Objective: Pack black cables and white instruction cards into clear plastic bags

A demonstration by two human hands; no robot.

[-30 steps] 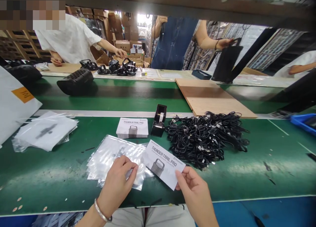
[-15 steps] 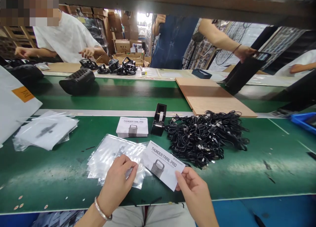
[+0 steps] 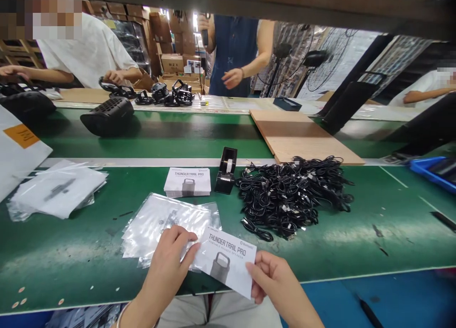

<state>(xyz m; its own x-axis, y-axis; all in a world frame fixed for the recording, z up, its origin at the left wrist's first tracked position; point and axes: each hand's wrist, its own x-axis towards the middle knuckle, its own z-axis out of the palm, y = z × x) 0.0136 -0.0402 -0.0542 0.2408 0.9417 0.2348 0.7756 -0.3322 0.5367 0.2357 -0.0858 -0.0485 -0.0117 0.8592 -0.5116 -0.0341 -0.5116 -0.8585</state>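
My right hand (image 3: 274, 280) pinches the right edge of a white "Thunder Trail Pro" booklet (image 3: 225, 261) just above the table's near edge. My left hand (image 3: 171, 264) is closed on the top clear plastic bag (image 3: 167, 223) of a small stack, its fingertips at the booklet's left end. Behind them lies a pile of the same booklets (image 3: 187, 181). A heap of black coiled cables (image 3: 290, 195) sits to the right of the booklets, apart from both hands.
A black tape dispenser (image 3: 226, 176) stands between booklet pile and cables. More bags (image 3: 57, 189) lie at the left. A black speaker (image 3: 107, 116) rests on the green conveyor (image 3: 185, 135), with a wooden board (image 3: 302, 135) to its right. Other people work across the line.
The booklet and my right hand have come down and left, closer to the bag under my left hand. Across the line, a person has put down a black panel.
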